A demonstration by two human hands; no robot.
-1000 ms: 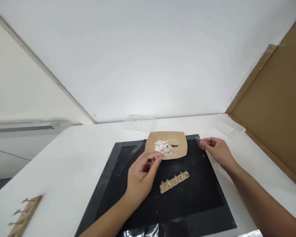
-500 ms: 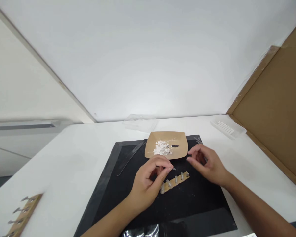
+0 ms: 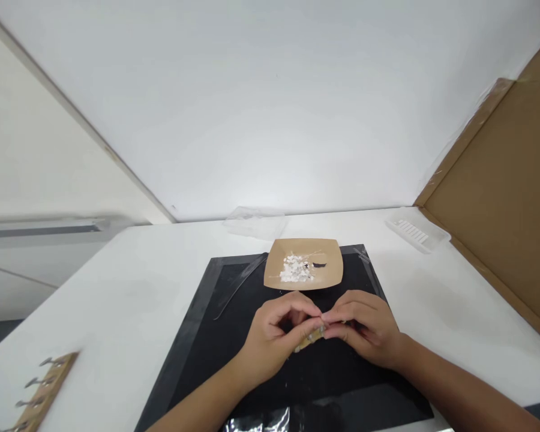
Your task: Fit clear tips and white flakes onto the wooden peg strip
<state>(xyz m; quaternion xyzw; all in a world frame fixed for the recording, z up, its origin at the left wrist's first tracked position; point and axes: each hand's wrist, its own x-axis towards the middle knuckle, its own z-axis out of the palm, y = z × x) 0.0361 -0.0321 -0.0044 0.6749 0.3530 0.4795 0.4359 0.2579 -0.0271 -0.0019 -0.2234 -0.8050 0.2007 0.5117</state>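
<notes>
My left hand (image 3: pixel 276 336) is closed in a pinch, its thumb and index finger meeting the fingertips of my right hand (image 3: pixel 366 327). Between the left fingers is the small clear tube seen sticking out earlier; the fingertips now cover it. My right hand is pinched shut too, and what its fingers hold is hidden. Just under the joined fingertips lies a tan strip (image 3: pixel 311 340) with small clear pieces along it, mostly covered by the hands. A black mat (image 3: pixel 234 360) lies beneath.
Beyond my hands stands a brown paper tray (image 3: pixel 333 249) holding white bits (image 3: pixel 296 269) and a dark scrap. A wooden strip with metal pegs (image 3: pixel 45 390) lies at left. A translucent tray (image 3: pixel 418 231) sits back right by the cardboard wall (image 3: pixel 513 192); a clear plastic bag (image 3: pixel 255 223) lies behind.
My right hand has moved left and closed, meeting my left fingertips over the tan strip. My left hand has shifted slightly, and the small tube is now out of sight.
</notes>
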